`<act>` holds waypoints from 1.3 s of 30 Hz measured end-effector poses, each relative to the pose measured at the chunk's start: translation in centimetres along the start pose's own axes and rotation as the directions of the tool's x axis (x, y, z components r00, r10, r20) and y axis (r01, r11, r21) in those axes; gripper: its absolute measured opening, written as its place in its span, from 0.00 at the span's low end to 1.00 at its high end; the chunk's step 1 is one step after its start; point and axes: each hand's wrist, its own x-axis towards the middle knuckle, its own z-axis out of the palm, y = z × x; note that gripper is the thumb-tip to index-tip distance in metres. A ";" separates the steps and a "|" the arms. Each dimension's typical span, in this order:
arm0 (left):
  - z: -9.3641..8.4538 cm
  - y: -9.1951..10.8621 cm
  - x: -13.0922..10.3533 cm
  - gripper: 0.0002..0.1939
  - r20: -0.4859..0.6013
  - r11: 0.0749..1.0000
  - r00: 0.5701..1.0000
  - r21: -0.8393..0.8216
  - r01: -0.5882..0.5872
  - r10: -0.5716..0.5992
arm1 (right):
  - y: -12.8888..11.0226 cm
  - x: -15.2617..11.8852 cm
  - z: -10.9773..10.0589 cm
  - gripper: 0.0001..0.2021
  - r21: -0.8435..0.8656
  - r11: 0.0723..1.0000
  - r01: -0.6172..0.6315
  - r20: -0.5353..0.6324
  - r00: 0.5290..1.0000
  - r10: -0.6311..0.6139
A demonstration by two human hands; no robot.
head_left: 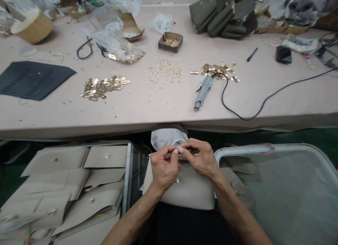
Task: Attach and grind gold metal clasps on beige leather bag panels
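Observation:
A beige leather bag piece (194, 190) lies across my lap, with a small metal clasp (177, 179) on its face. Above it my left hand (165, 165) is closed, thumb and forefinger pinched together. My right hand (199, 157) pinches from the other side, its thumb tip almost meeting the left one. Between the fingertips shows a small gold-coloured metal fitting (179, 146); its lower part is hidden, and I cannot tell whether it is attached to the bag.
On the table lie an electric screwdriver (203, 92) with a black cord, gold fittings (101, 86), scattered screws (164, 71) and a small box (170, 42). A crate (129, 178) of beige bags stands left, a pale bin (293, 188) right. Dark bags (224, 17) sit behind.

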 end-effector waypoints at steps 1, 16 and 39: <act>0.1 0.1 0.0 0.09 -0.001 1.000 1.000 0.010 0.000 0.000 | 0.0 0.0 0.1 0.08 -0.002 1.000 0.012 -0.010 1.000 -0.012; -0.2 -0.3 0.3 0.09 0.059 0.981 0.997 0.185 -0.057 0.046 | -0.6 -0.2 0.4 0.07 -0.101 0.983 0.155 -0.062 0.985 -0.162; 0.0 0.4 1.2 0.10 0.137 0.969 0.990 0.239 -0.068 0.036 | 0.7 0.3 -0.8 0.10 -0.008 0.998 -0.059 0.066 0.996 0.059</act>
